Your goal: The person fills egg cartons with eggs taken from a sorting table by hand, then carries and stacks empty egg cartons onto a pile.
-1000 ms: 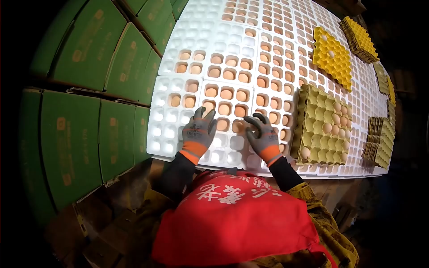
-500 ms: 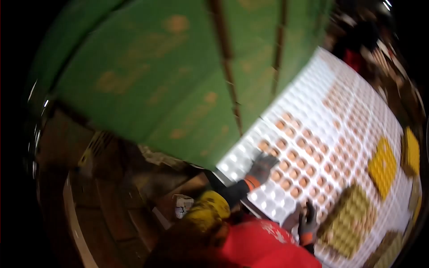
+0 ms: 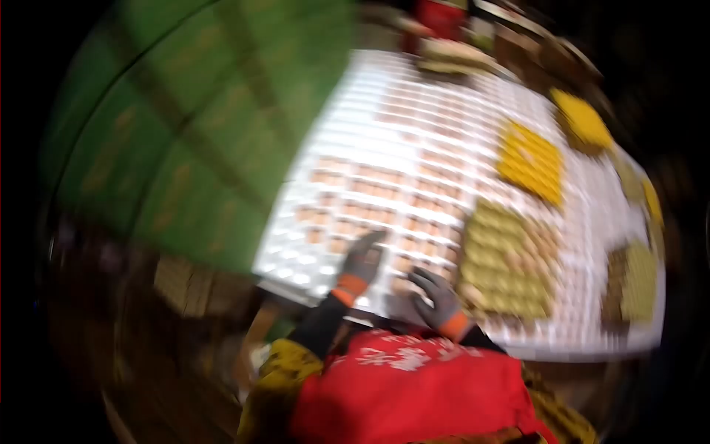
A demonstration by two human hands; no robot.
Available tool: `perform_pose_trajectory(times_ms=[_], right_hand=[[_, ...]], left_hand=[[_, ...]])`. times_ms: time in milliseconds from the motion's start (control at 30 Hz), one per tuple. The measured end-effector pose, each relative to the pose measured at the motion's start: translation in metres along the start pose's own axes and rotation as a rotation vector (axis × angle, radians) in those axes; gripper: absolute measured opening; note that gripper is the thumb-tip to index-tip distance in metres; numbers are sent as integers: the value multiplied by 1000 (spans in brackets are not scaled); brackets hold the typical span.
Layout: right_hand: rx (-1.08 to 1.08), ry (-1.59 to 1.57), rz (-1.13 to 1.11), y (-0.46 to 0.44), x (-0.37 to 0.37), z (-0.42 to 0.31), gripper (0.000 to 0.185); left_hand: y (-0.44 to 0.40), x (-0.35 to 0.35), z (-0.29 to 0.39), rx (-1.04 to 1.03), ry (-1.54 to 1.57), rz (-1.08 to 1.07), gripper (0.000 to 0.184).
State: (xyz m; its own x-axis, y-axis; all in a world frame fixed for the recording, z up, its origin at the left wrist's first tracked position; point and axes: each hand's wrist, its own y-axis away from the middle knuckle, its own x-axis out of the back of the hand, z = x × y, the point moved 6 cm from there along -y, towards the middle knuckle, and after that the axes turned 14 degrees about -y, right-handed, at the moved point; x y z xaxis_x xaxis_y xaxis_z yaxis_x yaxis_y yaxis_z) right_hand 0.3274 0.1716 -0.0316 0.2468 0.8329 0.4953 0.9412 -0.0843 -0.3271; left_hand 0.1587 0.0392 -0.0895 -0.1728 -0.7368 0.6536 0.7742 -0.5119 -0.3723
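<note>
My left hand [image 3: 361,260], in a grey glove with an orange cuff, reaches over the white egg trays [image 3: 285,259], its fingers stretched out at the brown eggs [image 3: 347,226]. To its right, my right hand [image 3: 438,297] wears the same kind of glove. Its thumb and fingers are bent but apart, with no egg visible between them, near the trays' front edge. An olive egg tray [image 3: 492,255] lies just beyond my right hand, with some eggs on its right side. Motion blurs the fingertips and eggs.
A green panelled wall [image 3: 185,140] borders the trays on the left. Farther right are a yellow egg tray [image 3: 531,159], a yellow tray stack [image 3: 580,118] and an olive tray stack [image 3: 636,285]. Another person in red [image 3: 441,18] stands at the far end.
The view has swung right, showing more of the trays and the person at the far end. Both hands now appear closer together. My left hand remains over the eggs.
</note>
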Motion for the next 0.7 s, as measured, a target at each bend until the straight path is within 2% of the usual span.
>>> perform_pose_trajectory(times_ms=[33,100,167,233,300,367,467,500,567,633,667,700], right_hand=[[-5,-61,60,14,25,-9,43],[-84,12,103,46,78,-26,44],[-138,95,242,91,134,-17,47],[-315,181,421,143,198,2,44],[-493,80,624,195,255,35,41],[-587,164,570,222,290,52,36],[-479,196,441,214,306,63,36],[-444,274,408,206,311,66,35],[-477,194,411,195,324,78,37],[-298,201,360,181,330,91,40],[-334,126,303,179,330,103,39],[-370,49,246,175,328,110,38]], left_hand=[[-4,-18,18,-58,-38,-47,33],[-12,-36,78,-79,4,-134,30],[-13,-64,135,-91,97,-253,29],[-11,-92,194,-222,105,-267,29],[-4,-123,248,-348,58,-337,31],[8,-159,281,-471,12,-350,36],[29,-211,335,-639,-130,-438,48],[34,-229,353,-674,-161,-549,48],[48,-267,370,-761,-351,-657,49],[46,-275,376,-722,-343,-681,46],[47,-278,375,-704,-343,-700,45],[43,-274,371,-634,-202,-681,44]])
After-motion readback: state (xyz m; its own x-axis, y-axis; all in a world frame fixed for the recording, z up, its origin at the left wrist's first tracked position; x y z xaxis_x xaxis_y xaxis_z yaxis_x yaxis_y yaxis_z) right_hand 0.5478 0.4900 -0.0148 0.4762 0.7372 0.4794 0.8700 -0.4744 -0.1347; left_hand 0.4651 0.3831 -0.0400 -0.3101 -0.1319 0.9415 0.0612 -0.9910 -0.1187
